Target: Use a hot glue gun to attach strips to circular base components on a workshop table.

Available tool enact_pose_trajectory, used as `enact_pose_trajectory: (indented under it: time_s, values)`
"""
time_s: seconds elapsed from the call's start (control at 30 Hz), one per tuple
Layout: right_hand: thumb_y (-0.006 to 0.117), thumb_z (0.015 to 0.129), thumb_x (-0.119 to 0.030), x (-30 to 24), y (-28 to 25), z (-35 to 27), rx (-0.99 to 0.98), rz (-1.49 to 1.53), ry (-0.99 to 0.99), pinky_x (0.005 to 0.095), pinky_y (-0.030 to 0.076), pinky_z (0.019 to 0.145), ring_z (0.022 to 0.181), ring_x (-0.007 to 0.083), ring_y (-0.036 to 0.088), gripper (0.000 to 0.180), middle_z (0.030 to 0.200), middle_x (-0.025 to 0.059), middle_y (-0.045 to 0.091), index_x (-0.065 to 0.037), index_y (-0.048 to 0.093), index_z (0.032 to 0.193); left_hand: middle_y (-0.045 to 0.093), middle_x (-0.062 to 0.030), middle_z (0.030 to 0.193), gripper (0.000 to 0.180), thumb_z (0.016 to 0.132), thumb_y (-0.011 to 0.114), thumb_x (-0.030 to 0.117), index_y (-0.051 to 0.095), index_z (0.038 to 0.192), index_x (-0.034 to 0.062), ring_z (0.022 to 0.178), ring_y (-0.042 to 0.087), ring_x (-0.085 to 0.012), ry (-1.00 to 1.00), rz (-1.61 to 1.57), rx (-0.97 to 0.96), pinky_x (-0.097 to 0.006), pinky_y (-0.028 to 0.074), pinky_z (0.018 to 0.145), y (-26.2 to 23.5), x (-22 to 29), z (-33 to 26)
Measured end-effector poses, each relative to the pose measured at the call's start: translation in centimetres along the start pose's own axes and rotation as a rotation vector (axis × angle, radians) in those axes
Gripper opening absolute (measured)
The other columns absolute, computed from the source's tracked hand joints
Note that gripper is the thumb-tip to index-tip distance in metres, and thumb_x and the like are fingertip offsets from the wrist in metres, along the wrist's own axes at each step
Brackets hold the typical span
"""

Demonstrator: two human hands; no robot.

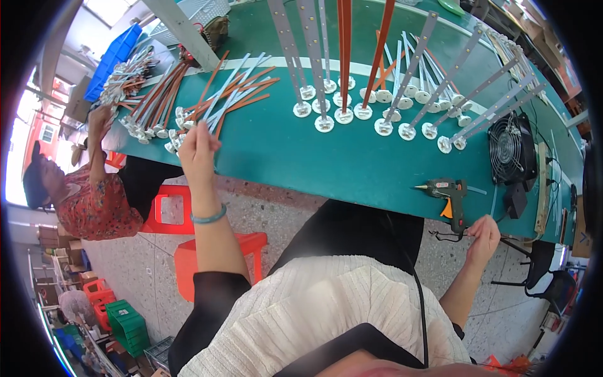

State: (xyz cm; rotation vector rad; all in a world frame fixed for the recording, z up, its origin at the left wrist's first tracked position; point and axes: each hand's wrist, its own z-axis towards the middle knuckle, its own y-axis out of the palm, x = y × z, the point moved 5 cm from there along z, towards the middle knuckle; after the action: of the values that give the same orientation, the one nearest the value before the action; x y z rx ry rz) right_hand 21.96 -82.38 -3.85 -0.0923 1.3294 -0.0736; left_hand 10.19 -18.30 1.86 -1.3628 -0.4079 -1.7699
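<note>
My left hand (199, 154) is raised at the near side of a loose pile of silver and orange-brown strips (242, 88) with round white bases. Its fingers are drawn together; whether they pinch anything is hidden. At the table's right front edge, my right hand (483, 240) is closed, and what it may hold cannot be made out. Just beyond it lies a dark glue gun (457, 200) with an orange trigger, its nozzle to the left. Several strips (416, 63) stand upright on white round bases (384, 127) along the table's far middle.
The green table (295, 160) bends around me. A black fan (507, 149) and a black power adapter (516, 200) stand at the right. On the left, a co-worker (94, 201) reaches toward another strip pile (157, 113) beside a blue crate (113, 60). Red stools (188, 261) stand below.
</note>
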Motion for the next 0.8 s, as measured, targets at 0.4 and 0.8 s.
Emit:
enact_pose_trajectory:
  time_s: [0.4, 0.8]
  values:
    - [0.066, 0.091, -0.058, -21.3, 15.2, 1.2, -0.918, 0.567, -0.73, 0.0373, 0.054, 0.078, 0.09, 0.0308, 0.067, 0.05, 0.104, 0.0179, 0.07, -0.009, 0.073, 0.089, 0.046, 0.0063, 0.075, 0.024, 0.086, 0.072, -0.004, 0.055, 0.099, 0.0064, 0.066, 0.041, -0.0029, -0.029, -0.268, -0.056, -0.02, 0.029, 0.059, 1.0, 0.7, -2.2]
    - [0.062, 0.091, -0.012, -8.0, 42.7, 3.6, -0.871, -0.74, -0.353, 0.0475, 0.054, 0.073, 0.082, 0.0347, 0.069, 0.046, 0.091, 0.0156, 0.069, -0.005, 0.052, 0.136, 0.044, 0.0046, 0.074, 0.03, 0.086, 0.064, -0.007, 0.052, 0.111, 0.0039, 0.065, 0.042, -0.006, -0.094, -0.884, -0.305, -0.022, 0.033, 0.06, 3.9, 10.1, -5.7]
